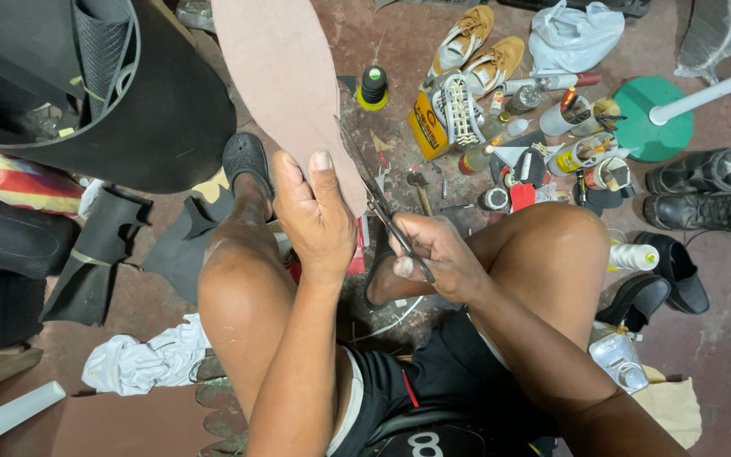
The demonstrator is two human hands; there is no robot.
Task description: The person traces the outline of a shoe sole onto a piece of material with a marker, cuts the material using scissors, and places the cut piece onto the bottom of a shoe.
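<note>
My left hand (315, 211) grips the lower edge of a large pinkish-brown sheet (285, 76) that rises toward the top of the view. My right hand (437, 258) is closed on the handles of long dark scissors (374, 190). The blades point up and left along the sheet's right edge. Both hands sit above my bare knees as I sit low over the floor.
Black rubber sheets and a roll (86, 76) lie at the left. Tan shoes (480, 51), a white laced shoe (458, 110), bottles, tins and a hammer (420, 186) crowd the floor ahead. Black boots (708, 199) and a green stand base (653, 118) sit at right.
</note>
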